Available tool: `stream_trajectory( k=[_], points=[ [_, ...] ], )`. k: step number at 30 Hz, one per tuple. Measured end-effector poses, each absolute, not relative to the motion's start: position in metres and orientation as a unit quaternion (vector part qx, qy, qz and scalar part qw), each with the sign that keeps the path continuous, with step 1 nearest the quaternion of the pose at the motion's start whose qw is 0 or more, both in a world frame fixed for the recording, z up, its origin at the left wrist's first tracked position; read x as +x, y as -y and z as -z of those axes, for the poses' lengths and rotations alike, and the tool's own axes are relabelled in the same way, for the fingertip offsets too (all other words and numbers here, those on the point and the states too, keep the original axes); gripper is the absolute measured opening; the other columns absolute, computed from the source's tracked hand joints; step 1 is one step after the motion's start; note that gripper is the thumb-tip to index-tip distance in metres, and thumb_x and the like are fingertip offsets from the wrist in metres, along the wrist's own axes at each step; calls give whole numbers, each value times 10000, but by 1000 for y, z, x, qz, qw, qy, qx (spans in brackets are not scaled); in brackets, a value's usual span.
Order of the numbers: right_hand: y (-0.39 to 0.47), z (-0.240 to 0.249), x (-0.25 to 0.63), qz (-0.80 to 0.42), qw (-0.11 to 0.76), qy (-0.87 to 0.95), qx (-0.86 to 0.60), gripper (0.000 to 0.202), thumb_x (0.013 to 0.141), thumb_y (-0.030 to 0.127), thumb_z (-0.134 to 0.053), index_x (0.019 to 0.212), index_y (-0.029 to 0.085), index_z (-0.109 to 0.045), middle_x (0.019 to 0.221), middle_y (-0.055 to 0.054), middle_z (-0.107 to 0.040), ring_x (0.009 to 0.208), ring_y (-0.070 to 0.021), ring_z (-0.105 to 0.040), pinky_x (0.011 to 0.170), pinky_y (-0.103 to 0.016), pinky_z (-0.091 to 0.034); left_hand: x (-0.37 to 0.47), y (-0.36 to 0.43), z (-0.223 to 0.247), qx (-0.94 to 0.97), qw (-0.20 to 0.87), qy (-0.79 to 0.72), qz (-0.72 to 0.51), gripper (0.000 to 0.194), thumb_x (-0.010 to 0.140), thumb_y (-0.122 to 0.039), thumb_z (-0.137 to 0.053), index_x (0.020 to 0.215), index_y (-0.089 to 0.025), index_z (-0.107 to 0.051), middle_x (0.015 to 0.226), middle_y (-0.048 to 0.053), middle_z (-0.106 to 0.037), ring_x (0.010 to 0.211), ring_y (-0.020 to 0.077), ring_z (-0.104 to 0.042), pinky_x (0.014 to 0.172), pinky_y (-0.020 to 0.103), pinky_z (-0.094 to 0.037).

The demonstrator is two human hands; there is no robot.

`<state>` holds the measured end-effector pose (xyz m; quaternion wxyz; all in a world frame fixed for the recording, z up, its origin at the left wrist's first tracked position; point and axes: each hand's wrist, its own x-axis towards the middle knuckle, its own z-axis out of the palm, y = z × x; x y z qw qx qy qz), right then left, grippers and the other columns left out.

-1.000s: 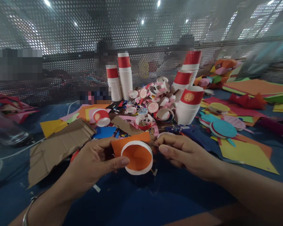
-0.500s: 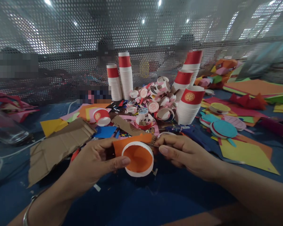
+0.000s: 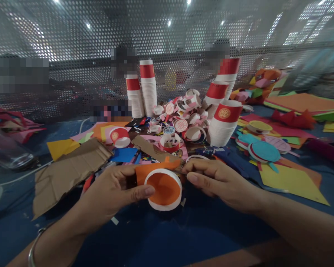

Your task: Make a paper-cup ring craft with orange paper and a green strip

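A white paper ring lies against orange paper, which fills its opening and sticks out behind its upper left side. My left hand pinches ring and paper together, the thumb on the ring's left rim. At the ring's upper right, my right hand is closed on a thin dark tool, its fingers mostly hiding it. The tool's visible part lies along the upper rim, against the orange paper. What kind of tool it is cannot be made out.
Stacks of red and white paper cups stand behind a heap of cut cup pieces. Corrugated cardboard lies left, beside a tipped cup. Turquoise discs and yellow paper lie right. A clear glass vessel is far left.
The ring and orange paper have shifted very slightly down and right. More of the orange paper's upper part has bent over near the tool. Both hands keep their hold.
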<state>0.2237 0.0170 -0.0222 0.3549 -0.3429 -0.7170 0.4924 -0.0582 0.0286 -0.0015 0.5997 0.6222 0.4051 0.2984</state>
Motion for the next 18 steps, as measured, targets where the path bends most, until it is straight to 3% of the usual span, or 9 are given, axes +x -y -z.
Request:
stream_trajectory(
  k=[7, 13, 18],
  points=[
    [-17, 25, 224, -510, 360, 704, -340, 321, 1070, 465, -558, 938, 188, -653, 790, 30, -501, 529, -63, -334, 472, -241, -264, -51, -29, -7, 602, 602, -403, -338, 244, 743, -223, -931, 967, -265, -844, 942, 6, -833, 891, 146, -762, 781, 168, -589],
    [-16, 22, 224, -499, 355, 712, -342, 333, 1068, 469, -558, 922, 183, -647, 787, 27, -497, 537, -61, -363, 466, -231, -265, -48, -30, -8, 621, 584, -407, -328, 233, 774, -285, -910, 994, -239, -849, 995, 46, -842, 905, 177, -764, 815, 225, -607],
    [-16, 22, 223, -512, 365, 695, -348, 326, 1057, 474, -571, 904, 194, -637, 676, 57, -405, 508, -76, -323, 450, -240, -239, -52, -28, -3, 613, 574, -415, -350, 297, 848, -335, -858, 1134, -268, -813, 1142, 54, -825, 1019, 209, -770, 879, 259, -603]
  ],
)
